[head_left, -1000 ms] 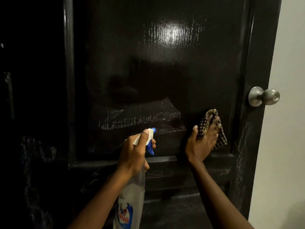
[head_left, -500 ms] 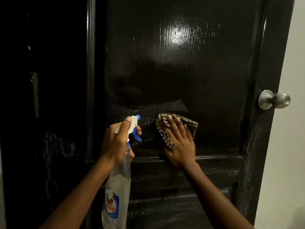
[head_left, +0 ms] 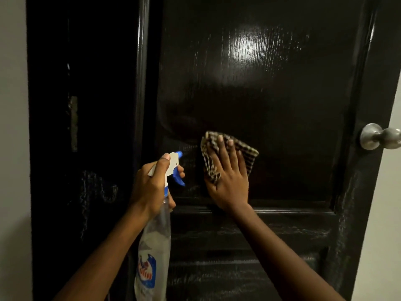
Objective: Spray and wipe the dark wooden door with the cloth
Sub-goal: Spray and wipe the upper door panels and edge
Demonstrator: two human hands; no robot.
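Fingers (head_left: 160, 170) of the left hand (head_left: 149, 187) are curled round the neck of a clear spray bottle (head_left: 155, 242), with one fingertip laid along the white nozzle head and others wrapped behind the blue trigger (head_left: 179, 180). The bottle is held upright, its blue-and-red label low in view and its nozzle turned toward the door. Just to the right, the right hand (head_left: 230, 185) is laid flat, its fingers straight and slightly spread, and a checked cloth (head_left: 249, 157) is pressed by it against the dark wooden door (head_left: 271, 94). The cloth is bunched under the fingers, in the lower left part of the recessed panel, just above the horizontal rail. Part of the panel is hidden by both hands and the bottle. A bright glare is reflected higher on the glossy panel. A round metal door knob (head_left: 379, 136) is seen at the right edge, well apart from the cloth, with pale wall (head_left: 386, 224) beyond it.
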